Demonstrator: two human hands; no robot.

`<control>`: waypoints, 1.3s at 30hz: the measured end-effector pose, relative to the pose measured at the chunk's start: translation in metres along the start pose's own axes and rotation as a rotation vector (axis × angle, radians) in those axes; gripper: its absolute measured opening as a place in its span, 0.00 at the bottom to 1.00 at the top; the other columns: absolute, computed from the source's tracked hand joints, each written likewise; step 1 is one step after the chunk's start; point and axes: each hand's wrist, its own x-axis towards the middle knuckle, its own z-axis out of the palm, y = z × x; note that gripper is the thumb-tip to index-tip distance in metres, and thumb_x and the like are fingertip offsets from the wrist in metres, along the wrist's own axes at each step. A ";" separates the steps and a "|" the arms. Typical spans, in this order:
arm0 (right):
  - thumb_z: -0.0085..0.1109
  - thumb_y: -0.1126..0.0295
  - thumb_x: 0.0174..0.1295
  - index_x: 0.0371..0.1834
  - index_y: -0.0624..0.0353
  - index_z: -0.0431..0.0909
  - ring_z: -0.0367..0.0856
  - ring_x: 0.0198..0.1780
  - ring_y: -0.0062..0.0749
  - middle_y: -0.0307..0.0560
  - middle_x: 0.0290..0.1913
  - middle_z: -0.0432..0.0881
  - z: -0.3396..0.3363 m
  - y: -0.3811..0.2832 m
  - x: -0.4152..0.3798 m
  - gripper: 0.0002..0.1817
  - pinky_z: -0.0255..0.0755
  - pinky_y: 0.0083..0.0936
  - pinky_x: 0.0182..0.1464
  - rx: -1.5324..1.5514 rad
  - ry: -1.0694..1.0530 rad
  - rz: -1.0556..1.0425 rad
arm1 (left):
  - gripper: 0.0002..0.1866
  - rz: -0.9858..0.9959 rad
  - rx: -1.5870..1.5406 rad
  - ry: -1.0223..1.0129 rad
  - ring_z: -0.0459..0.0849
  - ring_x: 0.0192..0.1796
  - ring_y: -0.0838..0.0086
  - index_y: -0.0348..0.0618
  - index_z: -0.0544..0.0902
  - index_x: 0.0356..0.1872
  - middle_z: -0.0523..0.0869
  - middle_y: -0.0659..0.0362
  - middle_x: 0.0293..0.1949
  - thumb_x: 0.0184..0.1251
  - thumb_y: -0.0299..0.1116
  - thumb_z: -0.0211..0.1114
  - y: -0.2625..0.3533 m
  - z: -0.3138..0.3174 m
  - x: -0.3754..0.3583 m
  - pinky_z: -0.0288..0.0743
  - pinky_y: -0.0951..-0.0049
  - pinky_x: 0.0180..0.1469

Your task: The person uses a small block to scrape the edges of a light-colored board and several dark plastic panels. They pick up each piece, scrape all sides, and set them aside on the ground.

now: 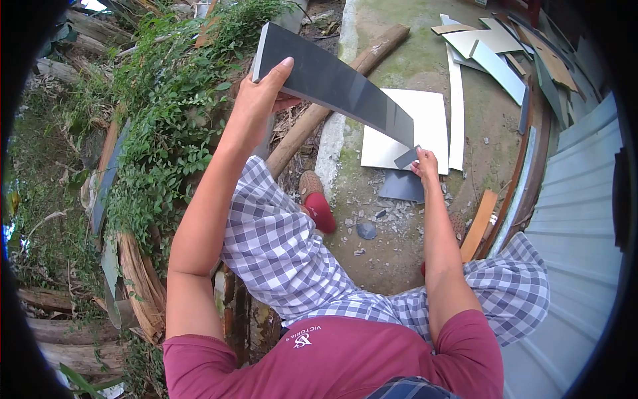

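Dark board [339, 88]: running from eleven to two o'clock of my view, its lower end passing over a pale square panel [434, 120].
Left hand [264, 86]: clamping the board's upper end at eleven o'clock, thumb lying on the broad face.
Right hand [427, 163]: pinching a small dark piece [405, 158] at two o'clock, beside the board's lower end (whether the two are joining, I'm not managing to tell).
Handling: good work, I'm judging, is depending on a firm left hold, an untwisted board and right fingertips lying clear of its edge.
Containers: I'm spotting none; fragments [397, 216] are lying loose on the ground [379, 269], a pile of panels [492, 41] is spreading between one and two.
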 end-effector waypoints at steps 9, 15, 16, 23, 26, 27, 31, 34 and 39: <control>0.59 0.59 0.60 0.52 0.62 0.65 0.78 0.34 0.29 0.45 0.39 0.73 -0.009 0.009 0.004 0.24 0.79 0.22 0.31 0.115 0.018 0.014 | 0.23 0.000 0.005 0.005 0.83 0.42 0.67 0.31 0.74 0.48 0.82 0.51 0.41 0.65 0.45 0.58 -0.003 0.001 0.003 0.78 0.65 0.50; 0.53 0.64 0.64 0.51 0.66 0.63 0.80 0.37 0.36 0.49 0.41 0.71 -0.007 0.015 0.007 0.19 0.80 0.27 0.35 0.309 -0.015 0.072 | 0.24 0.008 0.017 0.017 0.83 0.43 0.66 0.31 0.74 0.48 0.82 0.50 0.41 0.65 0.45 0.57 -0.002 0.003 0.000 0.78 0.64 0.50; 0.51 0.65 0.64 0.54 0.69 0.60 0.80 0.38 0.38 0.52 0.43 0.70 -0.007 0.018 0.010 0.21 0.80 0.28 0.35 0.359 -0.011 0.083 | 0.24 0.012 0.019 0.015 0.83 0.43 0.66 0.31 0.74 0.48 0.82 0.50 0.41 0.65 0.45 0.57 -0.002 0.003 0.000 0.78 0.64 0.50; 0.49 0.67 0.65 0.58 0.72 0.54 0.81 0.40 0.41 0.55 0.47 0.68 -0.010 0.027 0.023 0.25 0.80 0.29 0.36 0.514 -0.107 0.075 | 0.23 -0.011 0.014 0.012 0.83 0.42 0.67 0.31 0.74 0.48 0.82 0.51 0.41 0.65 0.46 0.58 -0.002 0.002 0.001 0.78 0.64 0.49; 0.49 0.66 0.65 0.55 0.71 0.57 0.81 0.39 0.40 0.54 0.45 0.69 -0.002 0.014 0.014 0.23 0.80 0.29 0.36 0.450 -0.085 0.046 | 0.23 -0.016 0.009 0.023 0.83 0.42 0.67 0.32 0.74 0.47 0.81 0.52 0.40 0.64 0.46 0.58 -0.002 0.002 0.000 0.78 0.65 0.49; 0.49 0.66 0.65 0.55 0.71 0.57 0.81 0.39 0.40 0.54 0.45 0.69 0.001 0.007 0.008 0.23 0.80 0.29 0.36 0.449 -0.086 0.045 | 0.23 -0.015 0.009 0.025 0.83 0.42 0.67 0.32 0.74 0.47 0.81 0.52 0.40 0.64 0.46 0.58 -0.002 0.002 0.000 0.78 0.65 0.49; 0.52 0.63 0.64 0.52 0.70 0.60 0.81 0.37 0.38 0.52 0.42 0.70 0.015 -0.023 -0.020 0.23 0.80 0.27 0.35 0.313 -0.157 -0.028 | 0.23 -0.032 0.015 0.033 0.83 0.41 0.67 0.33 0.74 0.47 0.81 0.52 0.40 0.64 0.46 0.58 -0.005 0.000 0.000 0.79 0.65 0.48; 0.54 0.61 0.63 0.51 0.70 0.61 0.81 0.35 0.35 0.51 0.40 0.70 0.024 -0.041 -0.036 0.24 0.80 0.26 0.35 0.262 -0.208 -0.071 | 0.23 -0.041 0.017 0.030 0.83 0.41 0.67 0.33 0.74 0.47 0.81 0.52 0.40 0.64 0.47 0.58 -0.008 -0.001 0.002 0.79 0.66 0.48; 0.56 0.57 0.61 0.48 0.69 0.63 0.79 0.32 0.32 0.48 0.38 0.70 0.037 -0.078 -0.070 0.25 0.80 0.24 0.35 0.176 -0.294 -0.158 | 0.24 -0.041 0.015 0.038 0.83 0.41 0.68 0.33 0.75 0.46 0.82 0.52 0.39 0.64 0.47 0.58 -0.008 -0.001 0.003 0.78 0.66 0.48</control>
